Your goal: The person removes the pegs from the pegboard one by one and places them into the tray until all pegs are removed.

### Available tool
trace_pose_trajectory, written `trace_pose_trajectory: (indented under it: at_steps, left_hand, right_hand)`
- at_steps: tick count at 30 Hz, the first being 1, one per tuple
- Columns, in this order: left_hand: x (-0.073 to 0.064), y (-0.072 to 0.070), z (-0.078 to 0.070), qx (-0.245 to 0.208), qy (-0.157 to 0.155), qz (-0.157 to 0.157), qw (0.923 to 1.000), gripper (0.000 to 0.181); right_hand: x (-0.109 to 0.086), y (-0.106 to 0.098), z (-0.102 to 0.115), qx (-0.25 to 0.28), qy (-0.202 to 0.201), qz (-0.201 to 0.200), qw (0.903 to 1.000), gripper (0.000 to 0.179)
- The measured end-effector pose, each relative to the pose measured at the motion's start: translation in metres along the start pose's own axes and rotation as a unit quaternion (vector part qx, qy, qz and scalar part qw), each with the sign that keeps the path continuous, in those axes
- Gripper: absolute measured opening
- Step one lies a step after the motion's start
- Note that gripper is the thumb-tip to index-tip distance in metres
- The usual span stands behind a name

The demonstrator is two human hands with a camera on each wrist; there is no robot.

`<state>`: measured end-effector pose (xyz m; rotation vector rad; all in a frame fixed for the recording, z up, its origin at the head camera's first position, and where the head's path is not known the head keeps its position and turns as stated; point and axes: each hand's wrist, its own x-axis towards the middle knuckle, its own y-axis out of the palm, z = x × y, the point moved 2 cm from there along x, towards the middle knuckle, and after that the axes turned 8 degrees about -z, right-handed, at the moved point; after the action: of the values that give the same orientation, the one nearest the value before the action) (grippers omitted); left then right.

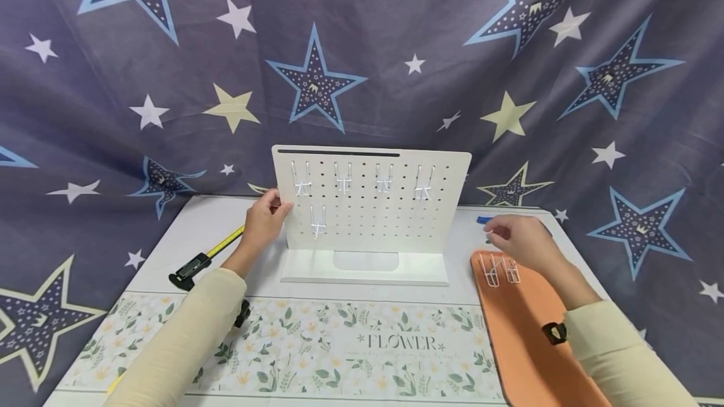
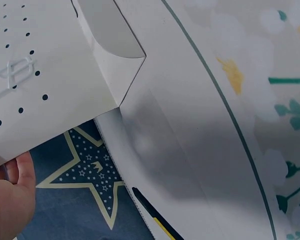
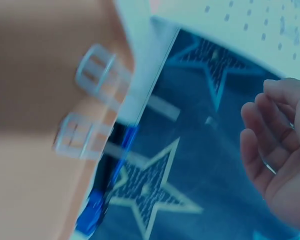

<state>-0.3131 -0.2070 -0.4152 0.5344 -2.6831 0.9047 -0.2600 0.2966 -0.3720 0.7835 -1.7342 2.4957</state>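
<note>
A white pegboard [image 1: 373, 218] stands upright on its base, with several white wire hooks [image 1: 318, 225] hung in its holes. My left hand [image 1: 264, 218] grips the board's left edge, thumb on the front face; in the left wrist view that hand [image 2: 12, 192] is at the lower left corner, its fingers partly behind the board. My right hand [image 1: 520, 240] hovers above the far end of an orange tray [image 1: 526, 325], where two loose wire hooks [image 1: 492, 272] lie. In the right wrist view the right hand [image 3: 285, 155] has loosely bent fingers, and no hook shows in them.
A digital caliper [image 1: 192, 269] and a yellow strip [image 1: 226, 240] lie left of the board. A blue item [image 1: 483, 220] sits behind the tray, mostly hidden by the right hand. A flower-printed cloth band [image 1: 351, 350] crosses the table front; a starry curtain [image 1: 362, 80] hangs behind.
</note>
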Motion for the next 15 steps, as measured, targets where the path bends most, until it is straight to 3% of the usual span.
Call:
trace_pose_trajectory:
  at_steps: [11,15]
  left_hand:
    - [0.001,0.001,0.001,0.002,0.002,0.004,1.0,0.02]
    - [0.001,0.001,0.002,0.0,0.005,0.002,1.0,0.019]
  right_hand:
    - [0.026,0.048,0.07,0.026,-0.032,0.032,0.9986,0.013]
    - [0.037,0.069,0.095,0.03,-0.058,0.004,0.9979,0.012]
